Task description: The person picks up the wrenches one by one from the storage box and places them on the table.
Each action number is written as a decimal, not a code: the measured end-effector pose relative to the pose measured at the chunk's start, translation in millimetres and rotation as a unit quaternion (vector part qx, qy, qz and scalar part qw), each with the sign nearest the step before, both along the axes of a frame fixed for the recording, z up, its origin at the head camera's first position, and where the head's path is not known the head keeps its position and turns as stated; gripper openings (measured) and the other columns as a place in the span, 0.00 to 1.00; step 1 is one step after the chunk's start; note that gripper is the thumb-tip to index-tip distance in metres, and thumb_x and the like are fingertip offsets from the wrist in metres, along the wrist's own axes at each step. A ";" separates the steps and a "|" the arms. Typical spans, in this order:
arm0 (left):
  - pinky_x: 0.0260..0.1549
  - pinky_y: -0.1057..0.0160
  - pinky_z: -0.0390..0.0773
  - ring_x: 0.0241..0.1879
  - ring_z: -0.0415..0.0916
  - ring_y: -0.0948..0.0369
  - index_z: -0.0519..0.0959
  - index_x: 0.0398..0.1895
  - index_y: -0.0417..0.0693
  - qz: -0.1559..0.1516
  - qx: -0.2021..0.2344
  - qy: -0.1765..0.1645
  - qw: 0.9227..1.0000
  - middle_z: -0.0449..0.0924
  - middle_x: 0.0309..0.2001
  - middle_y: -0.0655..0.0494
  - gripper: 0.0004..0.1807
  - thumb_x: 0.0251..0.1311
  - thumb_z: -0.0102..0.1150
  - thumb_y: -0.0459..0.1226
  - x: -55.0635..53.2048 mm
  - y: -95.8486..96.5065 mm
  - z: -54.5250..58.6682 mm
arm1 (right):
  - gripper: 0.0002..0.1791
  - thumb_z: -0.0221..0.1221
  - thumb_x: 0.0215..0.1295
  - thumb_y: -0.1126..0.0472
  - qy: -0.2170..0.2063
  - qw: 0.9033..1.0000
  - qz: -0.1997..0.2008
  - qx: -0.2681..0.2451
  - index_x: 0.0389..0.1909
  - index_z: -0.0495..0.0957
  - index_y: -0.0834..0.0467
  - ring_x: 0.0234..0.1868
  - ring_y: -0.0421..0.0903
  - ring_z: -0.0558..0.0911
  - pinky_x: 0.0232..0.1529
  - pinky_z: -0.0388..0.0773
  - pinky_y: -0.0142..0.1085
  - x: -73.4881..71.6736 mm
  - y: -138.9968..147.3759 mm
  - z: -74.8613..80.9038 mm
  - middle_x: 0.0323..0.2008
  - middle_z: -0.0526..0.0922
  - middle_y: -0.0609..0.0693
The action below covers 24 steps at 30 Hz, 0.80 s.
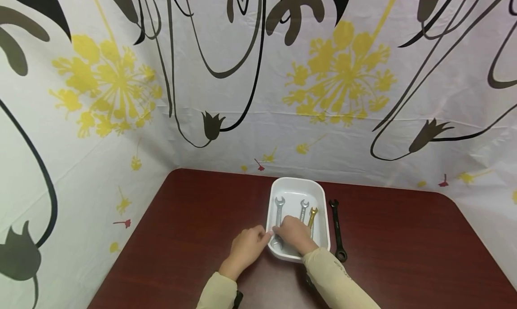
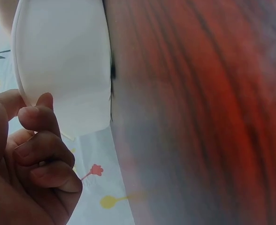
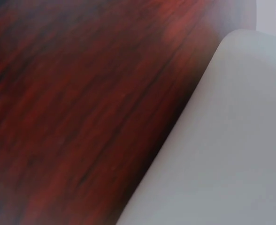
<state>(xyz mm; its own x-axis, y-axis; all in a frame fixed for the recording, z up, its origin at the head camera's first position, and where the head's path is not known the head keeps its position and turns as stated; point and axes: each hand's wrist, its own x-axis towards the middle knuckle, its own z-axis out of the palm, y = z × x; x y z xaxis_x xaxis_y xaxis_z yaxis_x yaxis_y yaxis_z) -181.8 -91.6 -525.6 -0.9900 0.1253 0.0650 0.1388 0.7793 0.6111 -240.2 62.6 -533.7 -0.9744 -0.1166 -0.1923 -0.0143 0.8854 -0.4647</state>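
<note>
A white tray stands on the table, holding several wrenches. My left hand is at its left side, and in the left wrist view the thumb and index finger pinch the tray's rim while the other fingers curl beside it. Inside the tray, my right hand has curled fingers on the shaft of a large silver wrench along the left side. A smaller silver wrench and a gold wrench lie to its right, their lower parts partly hidden by the hand. The right wrist view shows mostly the tray's outer wall.
Just right of the tray, a black wrench lies lengthwise on the dark red-brown table. Patterned white fabric hangs behind the table and along its left side.
</note>
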 end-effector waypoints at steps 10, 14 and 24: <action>0.16 0.67 0.59 0.15 0.57 0.69 0.76 0.26 0.53 -0.007 0.010 -0.014 1.000 0.60 0.14 0.67 0.15 0.66 0.52 0.51 -0.8 -1.6 0.2 | 0.18 0.61 0.57 0.47 -0.013 1.000 -0.010 0.007 0.17 0.70 0.54 0.17 0.45 0.71 0.22 0.62 0.37 -3.1 -1.8 -1.7 0.16 0.73 0.49; 0.16 0.67 0.58 0.15 0.56 0.69 0.75 0.26 0.54 -0.008 0.014 -0.016 1.000 0.59 0.14 0.67 0.16 0.66 0.52 0.52 -0.4 -2.5 0.6 | 0.18 0.60 0.57 0.47 -0.019 1.000 -0.016 0.008 0.17 0.70 0.54 0.17 0.45 0.72 0.23 0.62 0.37 -4.0 -2.5 -1.2 0.17 0.74 0.49; 0.16 0.66 0.59 0.15 0.57 0.68 0.74 0.24 0.54 -0.010 0.008 -0.011 1.000 0.59 0.14 0.66 0.16 0.66 0.52 0.51 -1.2 -2.1 2.0 | 0.19 0.58 0.56 0.46 -0.012 1.000 -0.025 0.001 0.15 0.69 0.54 0.16 0.44 0.71 0.19 0.62 0.36 -3.1 -0.8 -1.5 0.15 0.73 0.49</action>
